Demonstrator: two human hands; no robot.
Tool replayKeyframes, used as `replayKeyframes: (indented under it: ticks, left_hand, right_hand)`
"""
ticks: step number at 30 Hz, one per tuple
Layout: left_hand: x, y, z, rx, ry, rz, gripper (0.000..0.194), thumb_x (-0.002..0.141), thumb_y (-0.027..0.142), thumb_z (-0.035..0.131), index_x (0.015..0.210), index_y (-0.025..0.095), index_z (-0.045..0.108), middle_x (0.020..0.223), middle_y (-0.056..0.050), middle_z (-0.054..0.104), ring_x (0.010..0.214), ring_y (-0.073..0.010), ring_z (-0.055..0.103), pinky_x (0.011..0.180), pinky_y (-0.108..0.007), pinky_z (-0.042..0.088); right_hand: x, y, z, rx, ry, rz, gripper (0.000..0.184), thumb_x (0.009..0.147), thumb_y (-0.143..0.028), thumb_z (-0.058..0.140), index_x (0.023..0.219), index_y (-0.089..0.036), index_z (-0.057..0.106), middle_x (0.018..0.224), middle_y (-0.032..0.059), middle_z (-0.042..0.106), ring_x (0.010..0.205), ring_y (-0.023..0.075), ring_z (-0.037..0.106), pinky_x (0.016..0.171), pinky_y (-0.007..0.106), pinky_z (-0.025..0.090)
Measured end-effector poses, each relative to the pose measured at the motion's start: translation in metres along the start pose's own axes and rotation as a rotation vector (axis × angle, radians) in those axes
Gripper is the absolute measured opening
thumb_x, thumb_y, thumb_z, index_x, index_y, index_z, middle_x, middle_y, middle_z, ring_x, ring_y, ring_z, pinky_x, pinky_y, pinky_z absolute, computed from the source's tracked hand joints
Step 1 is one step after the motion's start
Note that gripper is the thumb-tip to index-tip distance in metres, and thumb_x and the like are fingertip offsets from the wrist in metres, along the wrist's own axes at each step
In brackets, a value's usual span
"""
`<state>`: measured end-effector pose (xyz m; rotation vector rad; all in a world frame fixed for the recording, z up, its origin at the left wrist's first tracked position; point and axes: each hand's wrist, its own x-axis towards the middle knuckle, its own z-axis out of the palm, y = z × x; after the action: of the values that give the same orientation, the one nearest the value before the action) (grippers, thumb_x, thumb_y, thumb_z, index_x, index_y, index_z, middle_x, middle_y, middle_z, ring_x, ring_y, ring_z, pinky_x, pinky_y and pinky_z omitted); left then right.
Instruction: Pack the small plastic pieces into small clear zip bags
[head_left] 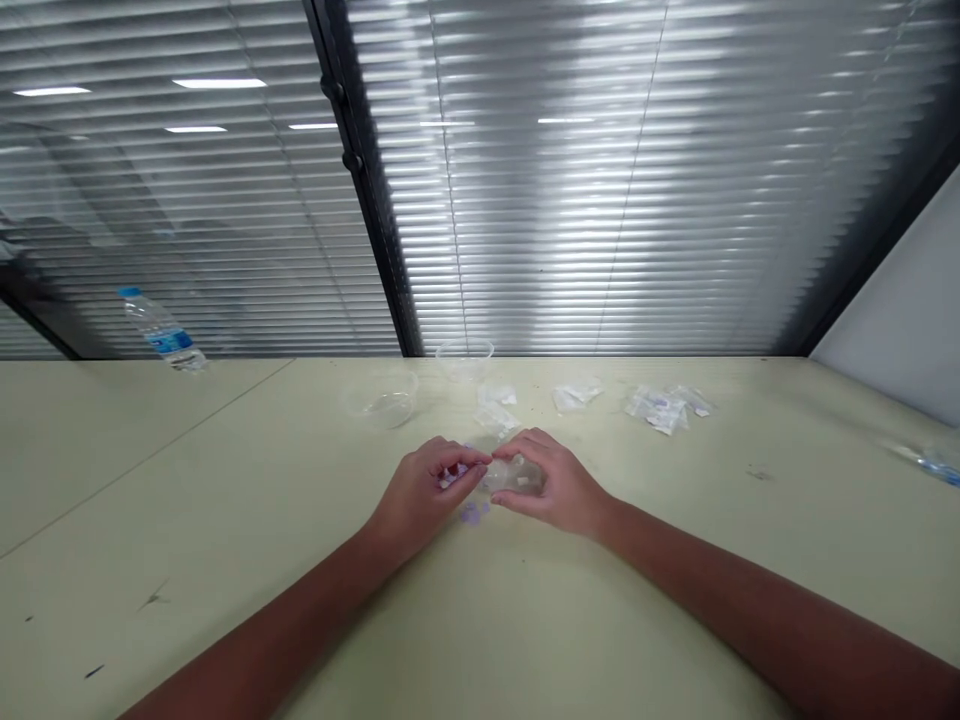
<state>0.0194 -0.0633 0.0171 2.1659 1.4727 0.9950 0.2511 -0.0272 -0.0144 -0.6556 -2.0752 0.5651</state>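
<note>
My right hand (559,482) curls around a small translucent whitish object (514,476), thumb and fingers closed on its sides; its exact kind is not clear. Right beside it, my left hand (431,490) is closed, thumb and fingertips pinched together at the object's left end. Whatever sits in that pinch is too small to name. Small purple pieces (470,514) lie on the table just below the fingers, and more purple shows behind my left fingers.
Two clear plastic bowls (390,409) (465,358) stand toward the back. Small clear packets (495,408), (576,394) and a pile of packets (664,407) lie behind my hands. A water bottle (169,335) stands at the far left; another clear bottle (937,466) lies at the right edge.
</note>
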Motion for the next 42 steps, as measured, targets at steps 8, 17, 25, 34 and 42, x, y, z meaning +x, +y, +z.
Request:
replayKeyframes:
  ticks: [8, 17, 25, 34, 42]
  left_hand:
    - [-0.002, 0.005, 0.002, 0.069, 0.016, 0.124, 0.019, 0.097, 0.030, 0.067, 0.111, 0.031, 0.080, 0.079, 0.002, 0.072, 0.078, -0.0152, 0.062, 0.070, -0.025, 0.048]
    - [-0.003, 0.005, 0.000, 0.037, 0.030, 0.165, 0.041, 0.094, 0.025, 0.069, 0.134, 0.034, 0.063, 0.094, 0.004, 0.075, 0.081, -0.0140, 0.063, 0.072, -0.026, 0.049]
    - [-0.001, 0.010, 0.006, 0.080, 0.050, 0.047, 0.011, 0.086, 0.023, 0.072, 0.085, 0.022, 0.061, 0.079, 0.004, 0.064, 0.072, -0.0133, 0.056, 0.063, -0.025, 0.041]
    - [0.002, -0.003, -0.001, 0.119, 0.012, 0.132, 0.006, 0.093, 0.028, 0.070, 0.090, 0.025, 0.074, 0.086, 0.001, 0.071, 0.085, -0.0172, 0.061, 0.074, -0.029, 0.045]
    - [0.003, -0.005, -0.004, 0.133, 0.010, 0.210, 0.005, 0.094, 0.026, 0.068, 0.093, 0.024, 0.073, 0.087, 0.000, 0.072, 0.086, -0.0175, 0.061, 0.077, -0.029, 0.047]
  right_hand:
    - [-0.001, 0.002, 0.000, -0.003, 0.000, 0.020, 0.038, 0.083, -0.040, 0.086, 0.114, -0.026, 0.069, 0.107, 0.0055, 0.070, 0.103, 0.0238, 0.064, 0.091, 0.039, 0.054]
    - [-0.002, 0.003, 0.000, -0.004, -0.012, 0.033, 0.040, 0.083, -0.041, 0.085, 0.116, -0.027, 0.069, 0.106, 0.0044, 0.070, 0.104, 0.0233, 0.063, 0.091, 0.038, 0.053]
    - [-0.002, 0.003, 0.000, -0.019, -0.027, 0.029, 0.038, 0.083, -0.040, 0.085, 0.115, -0.027, 0.069, 0.105, 0.0053, 0.070, 0.103, 0.0237, 0.064, 0.089, 0.038, 0.054]
    - [-0.002, 0.003, -0.001, -0.021, -0.023, 0.022, 0.039, 0.084, -0.041, 0.084, 0.116, -0.026, 0.069, 0.106, 0.0061, 0.071, 0.103, 0.0238, 0.065, 0.091, 0.039, 0.054]
    - [-0.001, 0.001, -0.002, -0.014, -0.037, 0.044, 0.039, 0.084, -0.043, 0.084, 0.117, -0.026, 0.070, 0.106, 0.0064, 0.071, 0.104, 0.0244, 0.065, 0.091, 0.039, 0.054]
